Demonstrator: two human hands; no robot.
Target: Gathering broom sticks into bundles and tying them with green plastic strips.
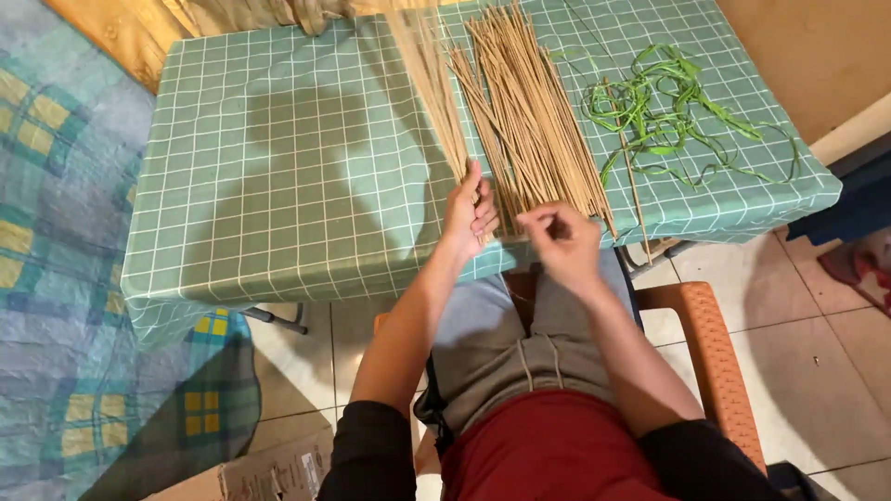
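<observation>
A big pile of thin tan sticks [529, 111] lies on a table covered with a green checked cloth [278, 167]. My left hand [469, 211] grips the near end of a smaller bundle of sticks [434, 83] that stretches away across the cloth. My right hand [561, 241] hovers at the near ends of the big pile, fingers pinched together on what looks like a single thin stick. Both hands are at the table's near edge, close to each other.
A tangle of green leaf strips [668, 111] lies on the right of the cloth. I sit in an orange plastic chair [705, 343]. A patterned blue rug [56, 278] covers the floor at left, a cardboard box [269, 473] sits at the bottom, and yellow fabric [139, 32] is behind the table.
</observation>
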